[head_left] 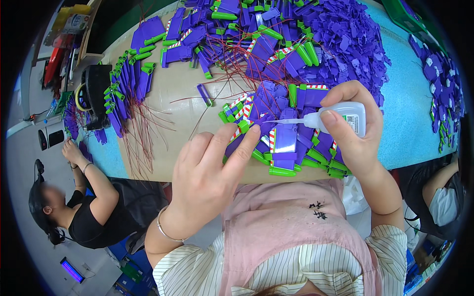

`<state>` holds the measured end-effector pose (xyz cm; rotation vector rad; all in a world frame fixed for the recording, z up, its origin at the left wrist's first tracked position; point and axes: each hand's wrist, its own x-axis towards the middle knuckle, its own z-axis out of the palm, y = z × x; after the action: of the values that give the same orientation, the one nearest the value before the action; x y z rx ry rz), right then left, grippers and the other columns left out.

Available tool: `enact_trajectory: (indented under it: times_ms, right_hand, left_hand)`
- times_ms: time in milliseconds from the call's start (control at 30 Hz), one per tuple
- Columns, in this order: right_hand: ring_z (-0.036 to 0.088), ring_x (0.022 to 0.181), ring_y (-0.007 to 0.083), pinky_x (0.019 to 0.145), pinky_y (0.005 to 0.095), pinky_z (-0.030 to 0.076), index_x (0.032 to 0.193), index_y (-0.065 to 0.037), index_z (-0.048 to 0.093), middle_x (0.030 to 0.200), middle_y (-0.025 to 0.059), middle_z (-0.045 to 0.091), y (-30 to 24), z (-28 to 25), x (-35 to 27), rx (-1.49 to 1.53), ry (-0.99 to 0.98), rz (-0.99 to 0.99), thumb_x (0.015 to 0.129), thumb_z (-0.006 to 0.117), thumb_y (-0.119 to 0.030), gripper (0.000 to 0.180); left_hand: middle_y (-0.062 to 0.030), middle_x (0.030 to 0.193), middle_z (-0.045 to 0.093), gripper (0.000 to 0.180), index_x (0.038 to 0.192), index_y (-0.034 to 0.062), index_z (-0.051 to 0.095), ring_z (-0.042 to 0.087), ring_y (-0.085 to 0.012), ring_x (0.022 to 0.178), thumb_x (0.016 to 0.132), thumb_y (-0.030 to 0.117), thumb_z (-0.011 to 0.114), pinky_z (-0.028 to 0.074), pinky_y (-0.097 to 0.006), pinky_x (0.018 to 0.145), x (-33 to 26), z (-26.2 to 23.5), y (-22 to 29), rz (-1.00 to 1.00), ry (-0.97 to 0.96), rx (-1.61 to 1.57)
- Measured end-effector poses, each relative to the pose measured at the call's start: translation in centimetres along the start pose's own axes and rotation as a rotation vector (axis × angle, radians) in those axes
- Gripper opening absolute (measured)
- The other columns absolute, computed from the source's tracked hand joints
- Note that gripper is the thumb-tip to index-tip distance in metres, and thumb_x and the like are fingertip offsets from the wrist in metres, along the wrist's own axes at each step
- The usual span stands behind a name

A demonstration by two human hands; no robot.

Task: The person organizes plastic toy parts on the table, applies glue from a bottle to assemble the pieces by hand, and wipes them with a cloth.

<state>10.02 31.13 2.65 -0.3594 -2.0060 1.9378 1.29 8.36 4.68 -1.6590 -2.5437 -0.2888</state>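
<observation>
My right hand is closed round a small translucent squeeze bottle with a long thin nozzle, held nearly level and pointing left. The nozzle's tip is close to the fingertips of my left hand. Between those fingertips is a purple and green plastic piece with a red-and-white striped edge; my hand hides part of it. Around and under both hands lie more such pieces, among them a purple one with a shiny face and green end parts along the near table edge.
A large heap of purple plastic parts covers the far right of the table. Thin red wires trail across it. Pieces with green ends stand in a row at left, beside a black holder. Another person sits at left.
</observation>
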Motion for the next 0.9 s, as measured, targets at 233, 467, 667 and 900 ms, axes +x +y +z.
enact_trajectory:
  times_ms: [233, 467, 667, 900]
  right_hand:
    - [0.059, 0.075, 0.0049, 0.065, 0.0206, 0.047, 0.094, -0.003, 0.06, 0.086, 0.001, 0.064, 0.3, -0.4, 0.0, -0.072, -0.031, 0.02, 0.083, 0.075, -0.01, 0.02]
    - [0.054, 0.066, 0.0045, 0.057, 0.0201, 0.041, 0.101, -0.005, 0.059, 0.08, -0.0006, 0.06, 1.6, -2.6, 0.2, 0.284, 0.108, 0.096, 0.091, 0.068, -0.027, 0.026]
    - [0.057, 0.075, 0.014, 0.068, 0.0263, 0.043, 0.107, -0.005, 0.05, 0.082, 0.0055, 0.06, 2.7, -5.6, -0.2, 0.25, 0.204, 0.023, 0.094, 0.064, -0.033, 0.035]
    - [0.063, 0.098, 0.0158, 0.084, 0.0281, 0.049, 0.119, 0.0, 0.049, 0.106, 0.0145, 0.068, 3.6, -11.5, -1.0, 0.013, 0.339, 0.025, 0.089, 0.064, 0.0, 0.034]
  left_hand:
    - [-0.0099, 0.107, 0.059, 0.055, 0.124, 0.0112, 0.065, 0.051, -0.0219, 0.08, 0.069, 0.008, 0.064, 0.045, -0.033, 0.066, 0.0, 0.0, -0.2, 0.01, -0.018, 0.008]
    - [-0.0119, 0.104, 0.059, 0.053, 0.125, 0.0091, 0.063, 0.053, -0.0254, 0.081, 0.072, 0.006, 0.071, 0.047, -0.035, 0.069, 0.6, -0.1, 0.4, -0.094, 0.003, -0.145]
    - [-0.0181, 0.108, 0.056, 0.058, 0.13, 0.0038, 0.057, 0.054, -0.0301, 0.084, 0.077, 0.019, 0.075, 0.048, -0.038, 0.074, 1.8, 0.9, 3.9, -0.186, -0.006, -0.348]
    - [-0.0191, 0.102, 0.057, 0.044, 0.123, -0.0001, 0.059, 0.057, -0.0346, 0.091, 0.084, 0.016, 0.069, 0.048, -0.041, 0.078, 2.1, 1.2, 2.9, -0.316, 0.034, -0.437]
